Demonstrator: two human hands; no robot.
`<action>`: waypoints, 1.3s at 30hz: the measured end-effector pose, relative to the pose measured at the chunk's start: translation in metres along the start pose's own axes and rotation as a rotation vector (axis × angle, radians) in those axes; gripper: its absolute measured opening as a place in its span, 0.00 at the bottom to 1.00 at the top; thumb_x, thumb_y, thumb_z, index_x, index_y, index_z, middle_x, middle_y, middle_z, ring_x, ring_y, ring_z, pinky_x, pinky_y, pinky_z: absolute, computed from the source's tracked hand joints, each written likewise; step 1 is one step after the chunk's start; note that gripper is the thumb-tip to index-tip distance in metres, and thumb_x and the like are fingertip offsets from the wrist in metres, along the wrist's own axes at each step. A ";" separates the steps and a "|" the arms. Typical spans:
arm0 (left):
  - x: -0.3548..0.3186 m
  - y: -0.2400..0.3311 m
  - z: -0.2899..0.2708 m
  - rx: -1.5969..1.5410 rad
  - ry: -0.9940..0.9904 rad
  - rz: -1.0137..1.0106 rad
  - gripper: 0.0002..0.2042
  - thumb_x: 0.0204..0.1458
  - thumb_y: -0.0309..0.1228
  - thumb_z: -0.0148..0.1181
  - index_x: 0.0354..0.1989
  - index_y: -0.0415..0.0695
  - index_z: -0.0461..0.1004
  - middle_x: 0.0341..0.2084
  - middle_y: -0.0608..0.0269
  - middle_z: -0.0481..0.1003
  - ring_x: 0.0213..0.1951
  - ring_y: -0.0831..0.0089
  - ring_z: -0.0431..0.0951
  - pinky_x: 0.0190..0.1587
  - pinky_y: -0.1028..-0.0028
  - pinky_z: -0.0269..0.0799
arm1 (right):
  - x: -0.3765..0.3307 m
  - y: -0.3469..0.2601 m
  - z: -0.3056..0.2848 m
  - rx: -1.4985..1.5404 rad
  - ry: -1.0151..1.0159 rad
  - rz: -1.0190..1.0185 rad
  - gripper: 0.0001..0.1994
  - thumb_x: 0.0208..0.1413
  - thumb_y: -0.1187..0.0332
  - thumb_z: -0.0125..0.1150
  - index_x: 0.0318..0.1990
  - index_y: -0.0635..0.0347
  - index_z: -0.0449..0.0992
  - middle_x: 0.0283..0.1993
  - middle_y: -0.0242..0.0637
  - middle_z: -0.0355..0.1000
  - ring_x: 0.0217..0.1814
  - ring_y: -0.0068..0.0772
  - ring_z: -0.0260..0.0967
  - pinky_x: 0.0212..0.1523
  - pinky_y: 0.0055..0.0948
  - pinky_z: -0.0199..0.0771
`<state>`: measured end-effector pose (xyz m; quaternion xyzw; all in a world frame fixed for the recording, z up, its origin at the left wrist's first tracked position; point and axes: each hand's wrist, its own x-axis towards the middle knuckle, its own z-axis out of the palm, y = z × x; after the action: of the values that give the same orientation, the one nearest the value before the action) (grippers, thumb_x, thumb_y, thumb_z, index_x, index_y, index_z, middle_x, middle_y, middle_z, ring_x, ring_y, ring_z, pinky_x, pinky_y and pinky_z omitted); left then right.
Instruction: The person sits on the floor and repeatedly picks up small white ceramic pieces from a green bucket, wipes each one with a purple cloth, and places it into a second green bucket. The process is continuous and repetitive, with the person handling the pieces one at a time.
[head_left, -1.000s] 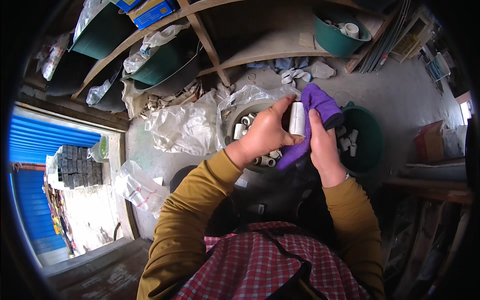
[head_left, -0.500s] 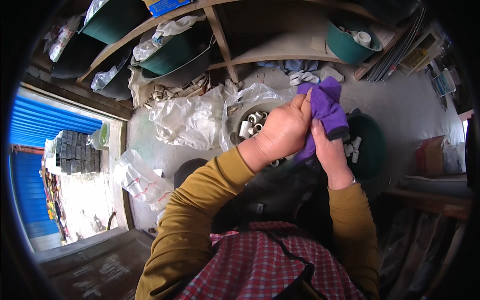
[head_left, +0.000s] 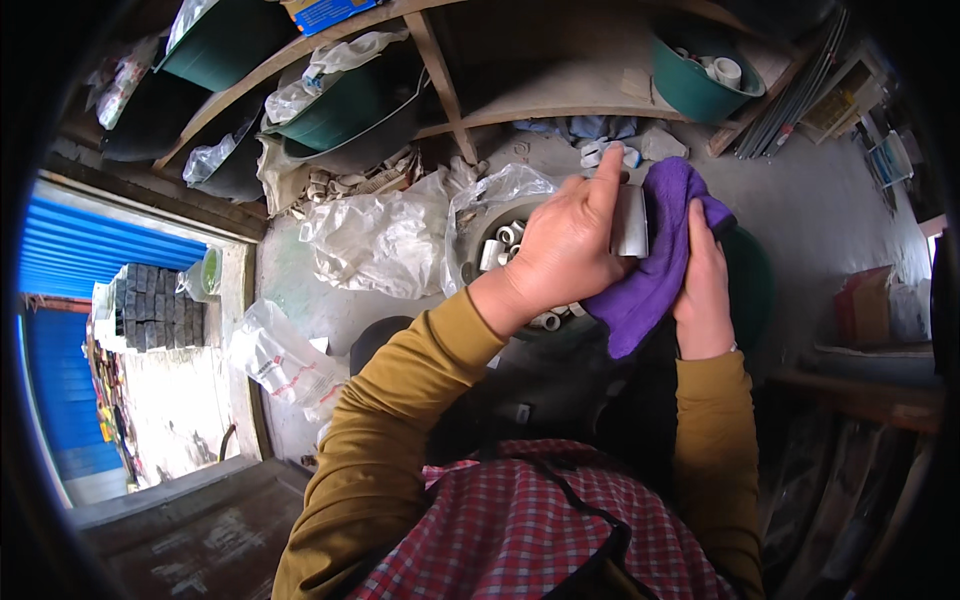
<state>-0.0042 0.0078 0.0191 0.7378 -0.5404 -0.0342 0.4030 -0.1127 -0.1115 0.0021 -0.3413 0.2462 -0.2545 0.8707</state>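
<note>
My left hand (head_left: 565,235) grips a short grey-white pipe fitting (head_left: 630,222), its index finger stretched out along it and the thumb below. Against the fitting's right side lies a purple cloth (head_left: 665,260), its lower corner hanging free. My right hand (head_left: 706,285) holds this cloth, fingers pressed on its right edge. Beneath my left hand stands a grey bucket (head_left: 466,262), lined with clear plastic, containing several white pipe fittings (head_left: 492,254). My left hand and wrist hide part of the bucket. A dark green tub (head_left: 752,285) stands behind my right hand, partly covered.
A crumpled translucent plastic bag (head_left: 370,245) lies left of the bucket, and another bag (head_left: 285,355) rests by the doorway. Wooden shelving (head_left: 440,80) at the back carries green tubs, one (head_left: 700,85) with white fittings. Thin rods (head_left: 800,90) lean at the far right.
The cloth was bunched around the piece between both hands; now it is spread to the right and the fitting shows. My left index finger has straightened, and my right hand has shifted right.
</note>
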 end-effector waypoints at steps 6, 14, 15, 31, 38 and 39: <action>-0.003 -0.008 0.006 0.160 0.073 0.276 0.43 0.24 0.22 0.63 0.57 0.35 0.52 0.38 0.53 0.69 0.37 0.55 0.68 0.42 0.66 0.67 | -0.008 0.025 0.021 -0.547 -0.244 -0.418 0.14 0.54 0.75 0.49 0.48 0.67 0.66 0.46 0.33 0.67 0.48 0.24 0.63 0.51 0.24 0.61; -0.009 -0.008 0.014 -0.378 0.099 -0.111 0.37 0.26 0.27 0.70 0.50 0.35 0.61 0.39 0.50 0.69 0.42 0.62 0.72 0.46 0.72 0.67 | -0.010 0.005 0.022 -0.245 0.076 -0.245 0.13 0.58 0.66 0.48 0.44 0.66 0.70 0.43 0.35 0.68 0.43 0.24 0.65 0.44 0.23 0.66; -0.008 -0.008 0.012 -0.472 0.069 -0.160 0.36 0.26 0.27 0.70 0.50 0.34 0.62 0.38 0.50 0.69 0.41 0.63 0.72 0.46 0.72 0.67 | -0.013 -0.001 0.026 -0.264 0.112 -0.165 0.13 0.58 0.65 0.47 0.44 0.66 0.70 0.43 0.35 0.69 0.43 0.23 0.66 0.43 0.22 0.66; -0.006 -0.015 -0.001 -0.003 0.011 0.280 0.30 0.25 0.25 0.65 0.45 0.40 0.64 0.31 0.53 0.70 0.33 0.55 0.73 0.34 0.66 0.70 | 0.006 0.011 0.007 -0.436 0.092 -0.111 0.12 0.55 0.65 0.52 0.41 0.65 0.72 0.38 0.31 0.71 0.39 0.20 0.66 0.41 0.21 0.65; -0.007 -0.019 0.004 0.256 -0.069 0.538 0.29 0.28 0.23 0.59 0.47 0.38 0.64 0.34 0.58 0.70 0.30 0.62 0.72 0.31 0.71 0.71 | 0.008 0.012 -0.005 -0.383 0.000 -0.091 0.09 0.52 0.68 0.55 0.37 0.63 0.74 0.35 0.30 0.71 0.37 0.20 0.66 0.39 0.22 0.66; -0.011 -0.016 0.006 0.269 -0.078 0.529 0.29 0.28 0.23 0.60 0.48 0.38 0.64 0.34 0.58 0.69 0.30 0.62 0.72 0.30 0.71 0.71 | 0.009 0.010 -0.006 -0.375 0.035 -0.080 0.08 0.51 0.69 0.56 0.35 0.62 0.74 0.34 0.30 0.71 0.36 0.21 0.67 0.38 0.23 0.66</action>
<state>0.0011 0.0147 0.0007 0.6162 -0.7287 0.1157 0.2755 -0.1064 -0.1135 -0.0116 -0.5027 0.2905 -0.2446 0.7766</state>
